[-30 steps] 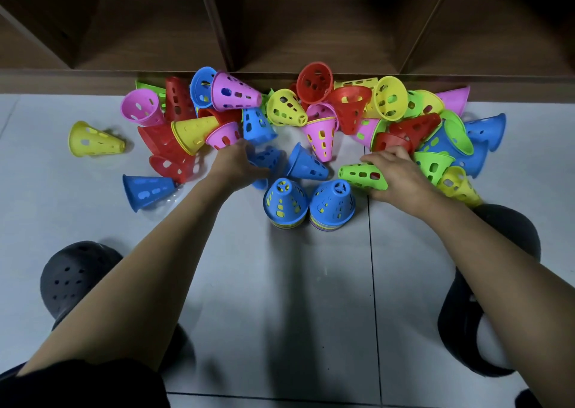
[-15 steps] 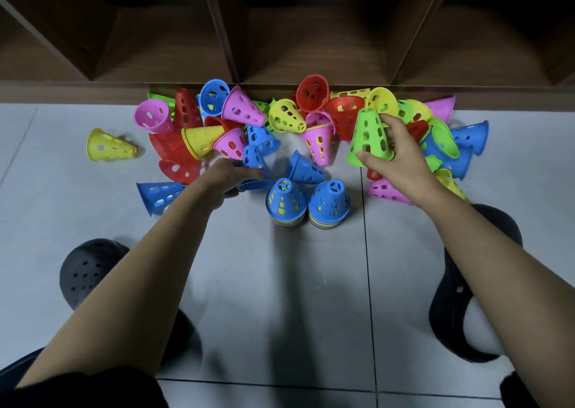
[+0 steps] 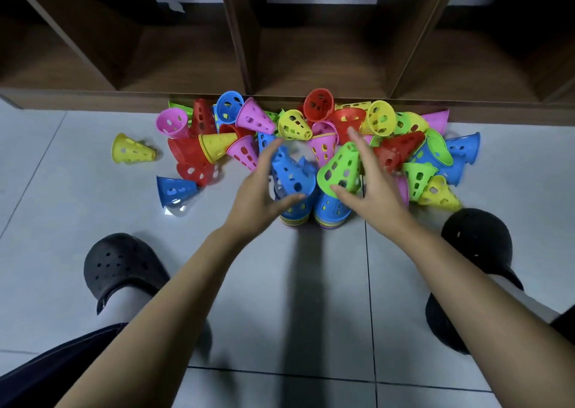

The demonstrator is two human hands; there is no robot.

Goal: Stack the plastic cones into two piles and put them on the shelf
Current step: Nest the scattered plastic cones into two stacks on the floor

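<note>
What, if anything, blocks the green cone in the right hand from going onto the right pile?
Nothing visible: the green cone in the right hand sits tilted directly above the blue-topped right pile.

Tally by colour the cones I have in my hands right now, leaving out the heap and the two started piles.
Blue cone, in the left hand: 1
Green cone, in the right hand: 1
Total: 2
</note>
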